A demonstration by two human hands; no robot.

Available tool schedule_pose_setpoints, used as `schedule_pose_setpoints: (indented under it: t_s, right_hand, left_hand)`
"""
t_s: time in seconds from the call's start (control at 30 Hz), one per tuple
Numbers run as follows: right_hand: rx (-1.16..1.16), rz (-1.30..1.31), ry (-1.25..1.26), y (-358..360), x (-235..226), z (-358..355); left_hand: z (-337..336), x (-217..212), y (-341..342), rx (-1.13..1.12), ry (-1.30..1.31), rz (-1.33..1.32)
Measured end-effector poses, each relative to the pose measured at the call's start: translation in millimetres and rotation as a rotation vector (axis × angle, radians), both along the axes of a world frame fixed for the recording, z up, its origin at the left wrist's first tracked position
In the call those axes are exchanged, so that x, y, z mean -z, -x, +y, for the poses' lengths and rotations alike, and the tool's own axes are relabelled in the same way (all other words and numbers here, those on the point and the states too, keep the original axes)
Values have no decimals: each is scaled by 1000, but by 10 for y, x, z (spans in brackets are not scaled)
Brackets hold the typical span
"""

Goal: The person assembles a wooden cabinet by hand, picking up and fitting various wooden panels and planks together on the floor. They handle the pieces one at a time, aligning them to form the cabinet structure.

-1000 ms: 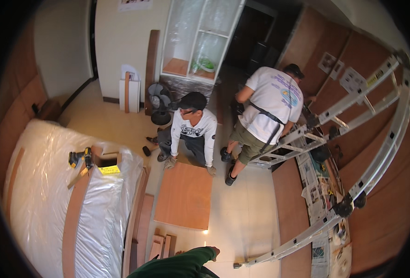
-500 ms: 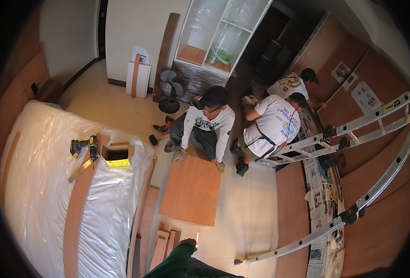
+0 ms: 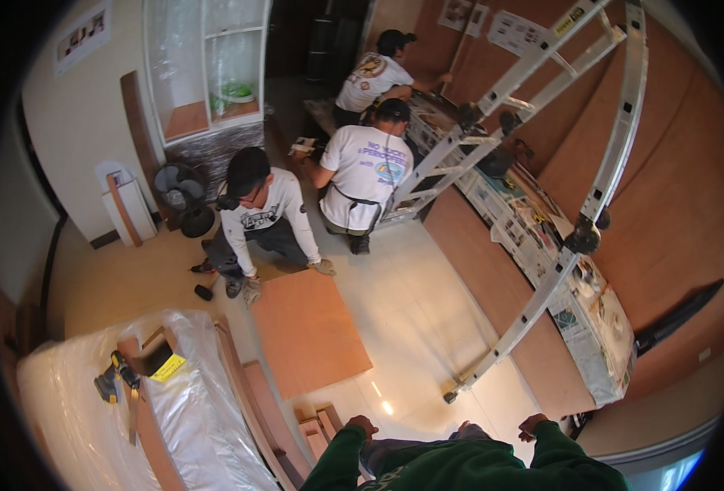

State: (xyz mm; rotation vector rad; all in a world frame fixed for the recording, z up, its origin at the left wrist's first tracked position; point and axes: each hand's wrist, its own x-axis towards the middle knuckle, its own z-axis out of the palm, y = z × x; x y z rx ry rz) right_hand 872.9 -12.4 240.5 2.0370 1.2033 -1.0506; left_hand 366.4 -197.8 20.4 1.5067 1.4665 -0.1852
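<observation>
My left hand (image 3: pixel 364 425) is curled closed at the end of a green sleeve, beside my leg and close to a small stack of wood strips (image 3: pixel 321 425). On the other side, my right hand (image 3: pixel 531 426) is also curled, above the pale floor. Nothing shows in either hand. Ahead of me a flat reddish-brown wood panel (image 3: pixel 309 327) lies on the floor. A kneeling co-worker in a white long-sleeved shirt (image 3: pixel 268 209) has both gloved hands on its far corners.
At left, a plastic-wrapped mattress (image 3: pixel 206 417) bears a cordless drill (image 3: pixel 121 376) and an open box (image 3: pixel 161 360). An aluminium ladder (image 3: pixel 534 303) slants across the right side, beside a newspaper-covered bench (image 3: pixel 493 213). Two more co-workers crouch there. A black fan (image 3: pixel 184 192) stands behind.
My view has swung right and down, so my right hand and both green sleeves now show. The co-worker's gloved hands remain on the panel.
</observation>
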Motion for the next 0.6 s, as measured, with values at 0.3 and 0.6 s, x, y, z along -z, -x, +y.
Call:
schedule_pose_setpoints:
  t_s: [0.3, 0.6]
  right_hand:
    - [195, 137, 38, -881, 762, -903]
    - [669, 336, -3, -1237, 1781, -2410]
  left_hand:
    - [32, 459, 55, -161, -4, 240]
    - [1089, -297, -338, 252, 304, 87]
